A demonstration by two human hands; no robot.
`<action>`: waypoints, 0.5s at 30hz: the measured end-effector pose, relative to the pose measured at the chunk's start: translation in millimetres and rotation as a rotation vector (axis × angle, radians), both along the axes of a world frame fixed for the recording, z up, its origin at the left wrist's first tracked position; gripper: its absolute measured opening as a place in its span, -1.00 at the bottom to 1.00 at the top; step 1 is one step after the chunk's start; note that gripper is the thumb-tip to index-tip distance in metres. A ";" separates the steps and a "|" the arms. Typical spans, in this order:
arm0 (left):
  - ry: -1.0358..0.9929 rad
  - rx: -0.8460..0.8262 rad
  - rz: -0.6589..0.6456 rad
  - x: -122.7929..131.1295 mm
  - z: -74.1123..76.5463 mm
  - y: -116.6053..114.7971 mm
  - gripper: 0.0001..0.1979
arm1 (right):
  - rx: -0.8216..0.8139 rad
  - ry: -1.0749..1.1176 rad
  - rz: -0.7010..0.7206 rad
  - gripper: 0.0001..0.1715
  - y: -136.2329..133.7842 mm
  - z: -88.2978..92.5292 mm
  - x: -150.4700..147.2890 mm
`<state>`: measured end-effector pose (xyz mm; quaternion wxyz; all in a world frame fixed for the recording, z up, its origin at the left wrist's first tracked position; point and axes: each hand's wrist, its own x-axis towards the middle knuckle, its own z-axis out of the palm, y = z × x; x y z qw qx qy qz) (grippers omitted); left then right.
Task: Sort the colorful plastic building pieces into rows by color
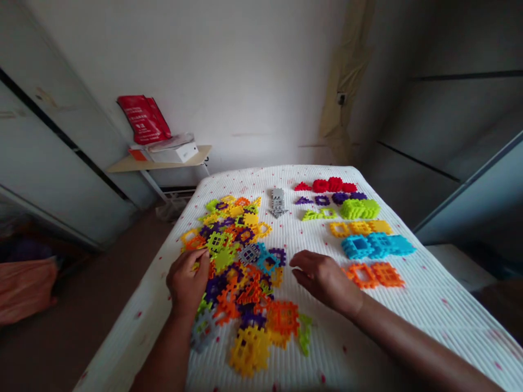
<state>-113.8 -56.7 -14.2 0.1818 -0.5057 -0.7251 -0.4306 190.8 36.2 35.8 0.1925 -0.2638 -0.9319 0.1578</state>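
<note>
Head view showed a white, ribbed, red-flecked cloth cover (327, 340) bearing a jumbled heap of multicoloured, notched plastic pieces (223, 260) on its left and colour-sorted rows of similar pieces (362, 228) on its right. The right hand (322, 276) was just right of the heap, fingers loosely bent and parted from the thumb, while the left hand (188, 279) curled at the heap's left edge, whether pinching a piece I could not tell. Between heap and rows lay a column of grey notched pieces (278, 201).

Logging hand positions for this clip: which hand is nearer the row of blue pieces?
Right. The right hand is just left of the blue row; the left hand is farther left, beside the mixed pile.
</note>
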 end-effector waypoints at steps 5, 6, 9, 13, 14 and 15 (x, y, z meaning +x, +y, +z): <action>-0.013 0.041 0.101 -12.1 0.1 -8.7 -0.82 | 0.068 -0.294 -0.111 -0.80 -2.2 -2.1 -51.0; -0.018 0.044 0.132 -14.9 -0.4 -10.2 -0.81 | 0.076 -0.324 -0.130 -0.75 -1.8 -2.8 -57.5; -0.074 0.049 0.209 -20.5 -1.3 -11.7 -0.77 | 0.074 -0.380 -0.160 -0.59 -0.7 -7.0 -70.0; -0.215 0.019 0.230 -19.1 -0.3 -9.6 -0.82 | 0.078 -0.381 -0.182 -0.57 -0.9 -15.2 -76.0; -0.247 0.010 0.235 -17.6 0.1 -9.3 -0.85 | 0.081 -0.375 -0.181 -0.57 -1.1 -16.2 -76.5; -0.276 -0.002 0.243 -16.0 0.4 -9.3 -0.88 | 0.084 -0.367 -0.179 -0.57 -1.2 -16.5 -76.5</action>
